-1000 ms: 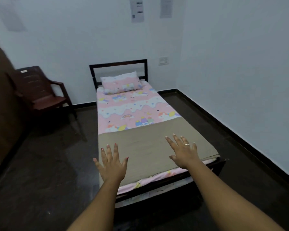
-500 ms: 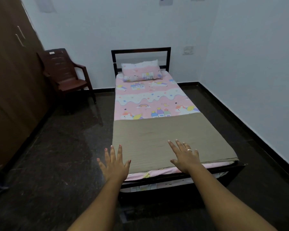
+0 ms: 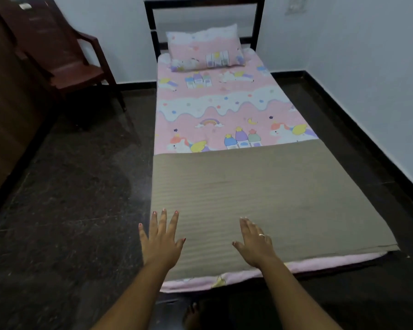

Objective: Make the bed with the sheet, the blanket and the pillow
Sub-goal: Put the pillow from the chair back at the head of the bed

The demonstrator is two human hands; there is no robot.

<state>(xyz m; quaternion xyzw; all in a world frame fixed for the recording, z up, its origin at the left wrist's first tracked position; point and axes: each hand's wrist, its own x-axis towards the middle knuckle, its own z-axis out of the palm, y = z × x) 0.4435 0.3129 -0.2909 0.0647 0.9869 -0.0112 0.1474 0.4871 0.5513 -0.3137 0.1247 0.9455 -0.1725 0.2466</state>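
A single bed with a black frame (image 3: 204,1) stands ahead of me. A pink cartoon-print sheet (image 3: 224,110) covers the mattress. A matching pillow (image 3: 204,50) lies at the headboard end. A folded grey-brown blanket (image 3: 267,186) is spread flat over the foot half. My left hand (image 3: 161,239) hovers with fingers spread over the blanket's near left corner. My right hand (image 3: 255,241), with a ring, is held flat and open above the blanket's near edge. Neither hand holds anything.
A dark red plastic chair (image 3: 57,51) stands to the left of the bed by the far wall. A brown wooden wardrobe (image 3: 3,115) lines the left side. White walls close the back and right. The floor (image 3: 69,198) is dark stone. My foot (image 3: 192,315) shows below.
The view has moved closer to the bed and tilted down. Both hands stay outstretched and open over the foot of the blanket.
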